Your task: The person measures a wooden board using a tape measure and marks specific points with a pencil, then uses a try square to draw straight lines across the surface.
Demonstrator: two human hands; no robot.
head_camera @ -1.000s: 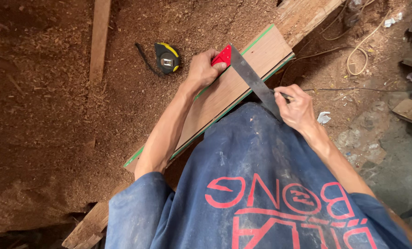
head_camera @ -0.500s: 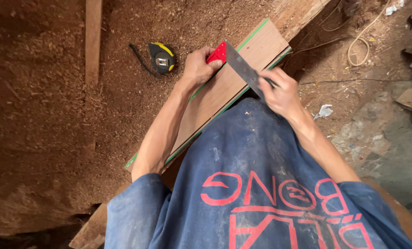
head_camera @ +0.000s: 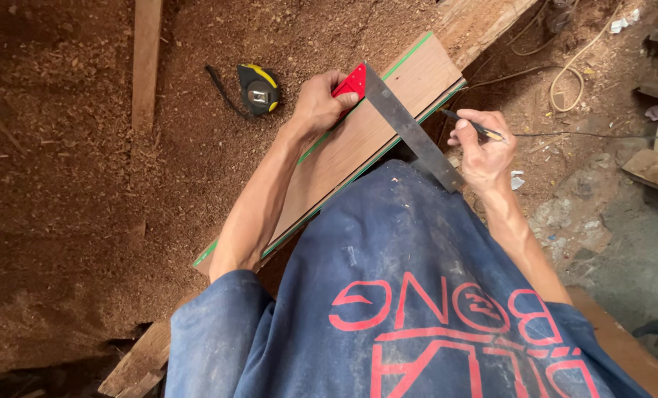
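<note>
Head view: the left hand (head_camera: 320,103) presses the try square's red stock (head_camera: 351,81) against the far edge of the laminated board (head_camera: 358,140), steel blade (head_camera: 413,134) lying across it. The right hand (head_camera: 484,144) pinches a pencil (head_camera: 470,125) just beside the blade. The board looks stiff and light, best gripped by its long edges. A tape measure (head_camera: 259,88) lies nearby on sawdust.

Under the left hand (head_camera: 320,103) lies a smooth, matt wooden board (head_camera: 358,140) with green-painted edges, and the square's (head_camera: 388,110) red plastic handle sits against the fingers, its blade dull grey metal, faintly scuffed. The right hand (head_camera: 484,147) grips a thin dark pencil (head_camera: 472,125). Beyond the left hand rests a glossy black-and-yellow plastic tape measure (head_camera: 259,88) on coarse, loose reddish sawdust (head_camera: 63,184). The blue shirt (head_camera: 402,295) is dusty matt cloth.
</note>
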